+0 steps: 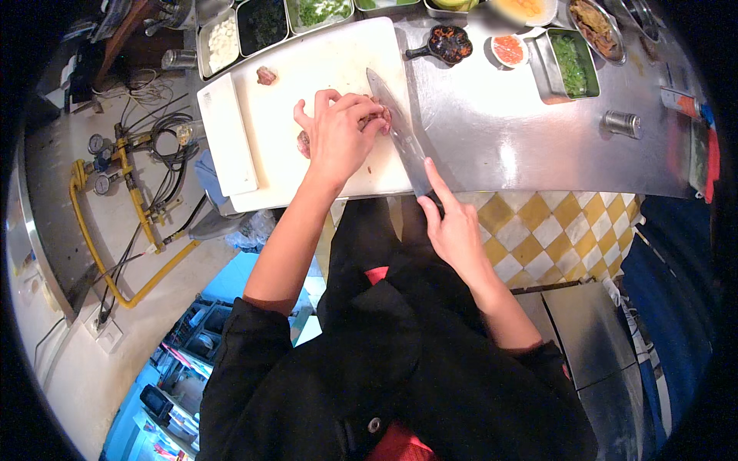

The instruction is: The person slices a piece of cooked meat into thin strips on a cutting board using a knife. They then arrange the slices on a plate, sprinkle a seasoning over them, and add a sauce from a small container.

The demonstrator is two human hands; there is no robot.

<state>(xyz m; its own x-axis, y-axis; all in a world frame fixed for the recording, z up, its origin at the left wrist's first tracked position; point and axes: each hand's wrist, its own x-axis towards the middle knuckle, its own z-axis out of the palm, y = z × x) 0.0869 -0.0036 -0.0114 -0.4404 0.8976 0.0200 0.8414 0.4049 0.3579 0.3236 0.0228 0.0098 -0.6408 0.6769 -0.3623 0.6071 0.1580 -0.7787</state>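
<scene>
A piece of meat (pixel 380 113), reddish-brown, lies on the white cutting board (pixel 277 155) under the fingers of my left hand (pixel 346 129), which press and hold it. My right hand (pixel 452 225) grips a chef's knife (pixel 403 135) by its handle, index finger stretched along the top. The blade points away from me and rests just right of the meat. Whether its edge has entered the meat, I cannot tell. Another meat chunk (pixel 304 144) shows beside my left wrist, partly hidden. A smaller chunk (pixel 266 75) sits apart near the board's far left.
A white lidded slab (pixel 228 138) lies on the board's left edge. Metal containers (pixel 262 26) line the back. On the steel counter (pixel 478 138) stand a small black pan (pixel 447 45), a bowl of diced red food (pixel 509 50), a tin of chopped greens (pixel 572 66) and a metal shaker (pixel 622 124).
</scene>
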